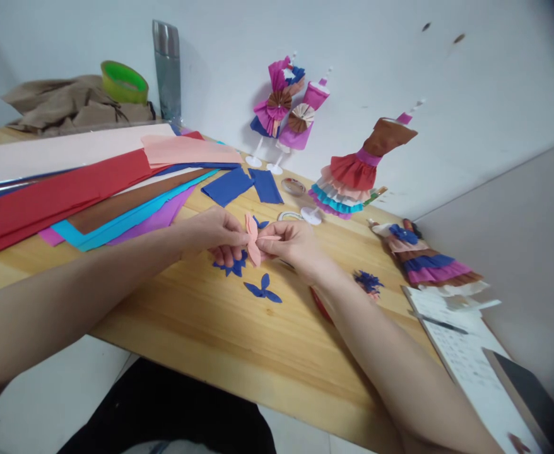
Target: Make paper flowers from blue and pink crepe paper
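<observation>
Between my two hands, over the middle of the wooden table (201,328), is a peach paper petal piece (252,238). My left hand (218,234) pinches its left side with thumb and finger. From the right, my right hand (291,244) pinches the same piece, and a narrow peach petal sticks out at its fingers. Just below lies a blue paper petal piece (264,290) with three petals, flat on the wood. A blue cut-paper flower (234,265) is partly hidden under my left hand, and another blue bit (260,222) shows behind the peach piece.
Folded crepe paper strips (69,192) in several colours cover the left side. Blue paper pieces (228,185), a tape roll (293,186) and small dress forms (376,151) stand or lie behind. At right are a layered paper dress (428,258), a notebook (466,340) and a blue fringed flower (368,282).
</observation>
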A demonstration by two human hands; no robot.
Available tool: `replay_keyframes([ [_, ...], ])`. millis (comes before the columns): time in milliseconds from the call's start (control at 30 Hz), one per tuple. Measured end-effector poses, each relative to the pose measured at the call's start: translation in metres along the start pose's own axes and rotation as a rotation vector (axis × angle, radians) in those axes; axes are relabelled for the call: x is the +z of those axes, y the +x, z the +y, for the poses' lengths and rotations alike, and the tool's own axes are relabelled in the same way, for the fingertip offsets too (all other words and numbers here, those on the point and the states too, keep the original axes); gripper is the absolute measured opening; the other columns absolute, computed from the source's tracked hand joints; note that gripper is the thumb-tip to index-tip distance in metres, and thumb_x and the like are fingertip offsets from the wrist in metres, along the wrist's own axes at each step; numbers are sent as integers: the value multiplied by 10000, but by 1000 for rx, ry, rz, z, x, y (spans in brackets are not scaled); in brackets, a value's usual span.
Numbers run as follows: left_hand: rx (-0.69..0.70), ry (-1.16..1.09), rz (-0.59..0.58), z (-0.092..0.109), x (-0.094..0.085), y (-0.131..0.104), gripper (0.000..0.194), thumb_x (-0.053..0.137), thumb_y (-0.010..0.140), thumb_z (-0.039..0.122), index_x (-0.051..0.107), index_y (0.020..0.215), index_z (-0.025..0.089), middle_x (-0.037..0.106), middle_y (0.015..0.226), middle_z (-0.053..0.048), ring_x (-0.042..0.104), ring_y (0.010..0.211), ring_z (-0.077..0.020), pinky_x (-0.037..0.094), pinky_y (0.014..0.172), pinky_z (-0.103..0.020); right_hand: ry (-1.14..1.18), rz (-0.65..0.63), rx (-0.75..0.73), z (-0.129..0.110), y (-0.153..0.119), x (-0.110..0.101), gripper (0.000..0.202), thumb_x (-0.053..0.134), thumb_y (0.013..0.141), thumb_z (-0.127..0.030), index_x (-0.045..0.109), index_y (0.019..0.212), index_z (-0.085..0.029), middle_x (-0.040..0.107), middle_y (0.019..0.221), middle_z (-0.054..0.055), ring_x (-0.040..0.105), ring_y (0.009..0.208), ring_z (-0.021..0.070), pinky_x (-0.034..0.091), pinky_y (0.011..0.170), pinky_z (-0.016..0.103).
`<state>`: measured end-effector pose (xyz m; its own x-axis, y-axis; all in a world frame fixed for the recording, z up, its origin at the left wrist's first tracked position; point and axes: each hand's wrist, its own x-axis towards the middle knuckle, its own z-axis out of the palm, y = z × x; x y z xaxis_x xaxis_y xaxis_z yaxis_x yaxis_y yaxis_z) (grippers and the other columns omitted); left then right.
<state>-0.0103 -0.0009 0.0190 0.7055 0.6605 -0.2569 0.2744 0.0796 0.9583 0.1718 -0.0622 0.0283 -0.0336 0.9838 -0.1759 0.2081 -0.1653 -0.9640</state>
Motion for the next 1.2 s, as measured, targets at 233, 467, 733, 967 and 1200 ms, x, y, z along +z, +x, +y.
replay_keyframes([
  [233,34,-51,-35,2,0,-2,180,767,688,252,669,624,115,681,604,-56,593,460,-106,479,436,-195,16,-19,5,4,1,2,118,743,563,-239,650,588,-170,674,540,5,612,504,116,514,551,245],
  [467,-2,-36,-24,6,2,-6,265,770,692,335,653,599,116,675,594,-69,609,475,-121,481,438,-200,-68,17,-33,6,2,1,63,674,572,-216,638,599,-171,651,535,-9,579,497,109,465,528,241],
  [733,6,56,74,9,7,-6,176,667,729,156,624,563,119,642,549,-54,575,424,-119,425,379,-196,-71,4,-42,1,1,1,146,701,579,-293,633,594,-165,623,518,-11,521,478,92,408,514,240],
  [967,9,60,63,11,8,-8,215,644,769,192,620,568,120,646,568,-57,575,432,-111,419,385,-186,-96,32,-39,2,2,1,125,690,607,-272,625,582,-168,623,521,-6,530,478,95,423,522,247],
  [1200,-53,183,82,19,10,-8,238,598,760,69,586,527,118,586,468,-13,531,382,-85,412,380,-170,-73,23,-46,4,3,1,137,692,637,-269,621,573,-172,631,521,1,553,481,103,453,528,250],
])
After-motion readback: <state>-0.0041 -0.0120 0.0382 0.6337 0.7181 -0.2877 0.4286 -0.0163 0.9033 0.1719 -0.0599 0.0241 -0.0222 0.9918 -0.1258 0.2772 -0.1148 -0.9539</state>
